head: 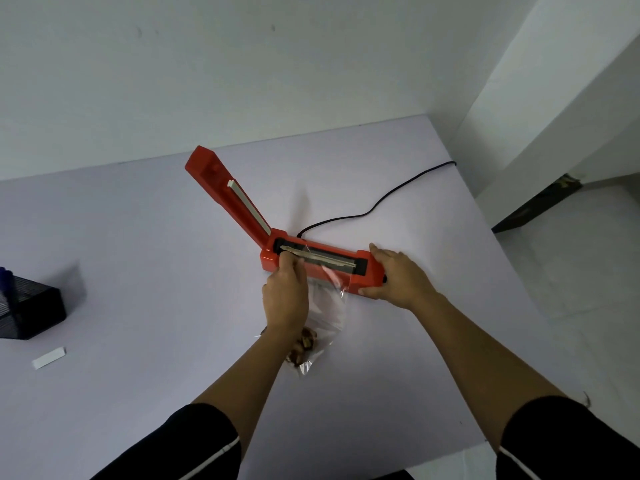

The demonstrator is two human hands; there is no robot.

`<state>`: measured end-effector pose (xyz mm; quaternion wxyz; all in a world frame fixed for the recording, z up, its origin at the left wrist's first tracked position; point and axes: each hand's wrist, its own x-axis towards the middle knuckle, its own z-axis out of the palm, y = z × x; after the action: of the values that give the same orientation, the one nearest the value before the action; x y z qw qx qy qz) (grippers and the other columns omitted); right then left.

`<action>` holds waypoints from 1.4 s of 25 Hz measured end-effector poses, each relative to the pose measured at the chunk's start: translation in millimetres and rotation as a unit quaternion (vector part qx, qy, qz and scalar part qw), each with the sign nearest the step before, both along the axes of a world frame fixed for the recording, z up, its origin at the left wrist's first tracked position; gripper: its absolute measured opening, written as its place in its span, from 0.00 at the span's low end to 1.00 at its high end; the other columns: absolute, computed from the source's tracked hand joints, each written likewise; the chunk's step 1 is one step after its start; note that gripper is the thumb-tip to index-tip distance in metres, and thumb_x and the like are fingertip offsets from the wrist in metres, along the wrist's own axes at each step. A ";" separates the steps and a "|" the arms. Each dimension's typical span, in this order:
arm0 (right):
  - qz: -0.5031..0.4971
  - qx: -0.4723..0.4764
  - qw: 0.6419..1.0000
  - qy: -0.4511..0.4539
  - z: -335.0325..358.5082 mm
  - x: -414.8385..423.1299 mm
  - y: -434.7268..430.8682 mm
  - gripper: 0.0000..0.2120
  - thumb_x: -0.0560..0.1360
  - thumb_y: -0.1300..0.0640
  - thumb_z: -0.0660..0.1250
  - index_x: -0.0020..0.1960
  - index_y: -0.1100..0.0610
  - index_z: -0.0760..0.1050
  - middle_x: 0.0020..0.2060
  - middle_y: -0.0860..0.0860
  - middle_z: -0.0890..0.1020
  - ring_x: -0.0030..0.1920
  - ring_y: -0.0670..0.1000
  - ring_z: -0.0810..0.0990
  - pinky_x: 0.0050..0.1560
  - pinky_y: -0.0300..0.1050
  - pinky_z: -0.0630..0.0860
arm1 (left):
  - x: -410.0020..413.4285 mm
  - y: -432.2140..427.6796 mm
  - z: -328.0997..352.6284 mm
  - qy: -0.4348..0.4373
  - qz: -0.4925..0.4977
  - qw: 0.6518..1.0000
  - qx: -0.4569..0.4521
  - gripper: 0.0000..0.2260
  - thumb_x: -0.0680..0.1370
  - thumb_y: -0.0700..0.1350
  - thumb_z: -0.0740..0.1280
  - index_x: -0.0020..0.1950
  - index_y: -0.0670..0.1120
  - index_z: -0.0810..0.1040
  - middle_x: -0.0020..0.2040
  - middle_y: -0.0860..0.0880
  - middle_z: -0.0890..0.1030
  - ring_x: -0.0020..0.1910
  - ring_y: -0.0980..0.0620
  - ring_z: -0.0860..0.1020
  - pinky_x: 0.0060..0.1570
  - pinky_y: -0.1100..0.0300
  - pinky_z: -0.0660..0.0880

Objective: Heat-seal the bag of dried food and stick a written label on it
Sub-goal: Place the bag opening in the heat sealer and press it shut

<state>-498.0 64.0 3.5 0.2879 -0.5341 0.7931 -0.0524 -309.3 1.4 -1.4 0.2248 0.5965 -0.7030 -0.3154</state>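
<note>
Lilac table (138, 237): one open sealer (365, 271), one bag (329, 313); left hand (285, 299) pinching bag, right hand (398, 275) gripping sealer.

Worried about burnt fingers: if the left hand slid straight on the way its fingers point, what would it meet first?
Probably the black sealing strip on the red plastic heat sealer's base; the left hand pinches the clear plastic bag right beside it.

The sealer (277, 239) is showing bright orange-red with a black strip, and its cord (363, 214) is running black. The bag (332, 313) is looking clear, brown dried bits (306, 344) inside. The table (138, 254) is coming across pale lilac, label (48, 357) white, mesh box (31, 313) black, sleeves (207, 441) black with a white stripe.
</note>
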 end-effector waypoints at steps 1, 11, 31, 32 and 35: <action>0.000 0.000 1.000 -0.001 0.8 0.0 0.3 0.46 0.67 0.42 0.73 0.75 0.53 0.52 0.69 0.53 0.69 0.66 0.57 0.68 0.66 0.54 0.69 | 1.4 0.3 -0.2 0.003 -0.003 1.000 0.008 0.07 0.82 0.47 0.56 0.51 0.44 0.69 0.39 0.50 0.77 0.32 0.53 0.76 0.35 0.61 0.75; -0.005 -0.007 1.000 -0.003 -2.5 -1.1 2.2 0.46 0.67 0.41 0.73 0.75 0.53 0.52 0.72 0.52 0.66 0.70 0.57 0.65 0.70 0.54 0.63 | 9.0 6.3 3.8 0.063 -0.031 0.997 0.043 0.06 0.82 0.50 0.53 0.49 0.49 0.65 0.35 0.49 0.78 0.31 0.50 0.78 0.34 0.55 0.78; 0.032 -0.027 0.999 0.015 -7.7 6.8 -3.1 0.50 0.69 0.40 0.70 0.76 0.55 0.43 0.76 0.55 0.52 0.75 0.55 0.53 0.75 0.57 0.51 | 33.3 17.2 38.6 0.126 0.046 0.990 0.033 0.07 0.82 0.49 0.52 0.52 0.48 0.65 0.34 0.47 0.78 0.27 0.51 0.74 0.23 0.70 0.69; 0.044 -0.066 0.997 0.002 -2.9 32.1 -4.4 0.51 0.68 0.40 0.70 0.76 0.56 0.42 0.77 0.56 0.50 0.76 0.55 0.51 0.75 0.56 0.50 | 62.0 20.1 47.9 0.140 0.091 0.986 0.023 0.07 0.82 0.50 0.52 0.51 0.47 0.65 0.33 0.47 0.78 0.26 0.50 0.73 0.21 0.70 0.68; -0.128 -0.244 0.958 -0.082 -12.1 51.1 24.8 0.39 0.70 0.50 0.72 0.74 0.60 0.55 0.71 0.60 0.63 0.72 0.54 0.61 0.71 0.52 0.62 | 71.4 15.9 51.5 0.161 0.121 0.979 0.025 0.08 0.82 0.50 0.53 0.50 0.47 0.65 0.34 0.47 0.78 0.26 0.49 0.73 0.20 0.71 0.67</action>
<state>-446.9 88.8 -8.7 0.2032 -0.4761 0.7916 -0.3245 -237.9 17.3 50.1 0.3571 0.6241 -0.5719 -0.3948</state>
